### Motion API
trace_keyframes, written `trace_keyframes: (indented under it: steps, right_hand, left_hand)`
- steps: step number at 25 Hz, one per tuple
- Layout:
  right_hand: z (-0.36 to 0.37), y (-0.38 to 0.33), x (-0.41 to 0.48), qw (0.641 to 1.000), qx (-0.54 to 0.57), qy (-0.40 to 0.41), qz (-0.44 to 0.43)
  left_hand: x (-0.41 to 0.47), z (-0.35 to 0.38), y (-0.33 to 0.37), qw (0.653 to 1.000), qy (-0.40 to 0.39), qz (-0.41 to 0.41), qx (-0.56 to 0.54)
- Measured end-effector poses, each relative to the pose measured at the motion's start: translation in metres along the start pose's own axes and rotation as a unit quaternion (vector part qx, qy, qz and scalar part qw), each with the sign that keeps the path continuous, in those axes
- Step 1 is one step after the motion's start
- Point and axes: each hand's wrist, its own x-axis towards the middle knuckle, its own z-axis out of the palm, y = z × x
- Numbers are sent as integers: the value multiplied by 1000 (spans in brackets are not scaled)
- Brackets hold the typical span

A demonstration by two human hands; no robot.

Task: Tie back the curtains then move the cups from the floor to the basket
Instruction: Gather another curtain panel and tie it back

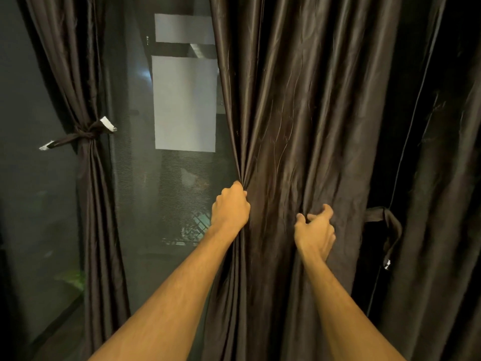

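A dark brown satin curtain (pixel 299 113) hangs loose in front of me, filling the middle and right. My left hand (pixel 230 208) grips its left edge in a fist, bunching the folds. My right hand (pixel 315 229) lies against the cloth further right, fingers loosely curled, and holds no fabric that I can see. A dark tie-back strap (pixel 385 222) hangs in a loop to the right of that hand. At the left, a second curtain (pixel 88 178) is gathered and bound by a knotted strap (pixel 86 135) with white ends. No cups or basket are in view.
Between the two curtains is a window covered by a dark mesh screen (pixel 156 191), with pale building walls (pixel 184 100) outside. Another dark drape (pixel 442 178) hangs at the far right.
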Motion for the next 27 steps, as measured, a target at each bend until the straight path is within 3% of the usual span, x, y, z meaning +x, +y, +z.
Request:
trace_keyframes:
  steps: [4,8,15,24,27]
  right_hand:
    - [4,-13,-5,999,7,-33,-23]
    - [6,-23,-34,990,-24,-90,-108]
    - [15,-33,-56,944,-68,-147,-288]
    - [18,-36,-63,928,-133,-154,-311]
    - [19,-34,-68,913,-156,-129,-354]
  left_hand:
    - [0,5,6,1000,14,-10,7]
    - [-1,9,15,1000,20,-16,4]
    - [-8,8,31,999,-9,-20,-23]
    - [-6,-5,30,988,-89,-53,-114]
    - [-8,-4,32,989,-94,-52,-103]
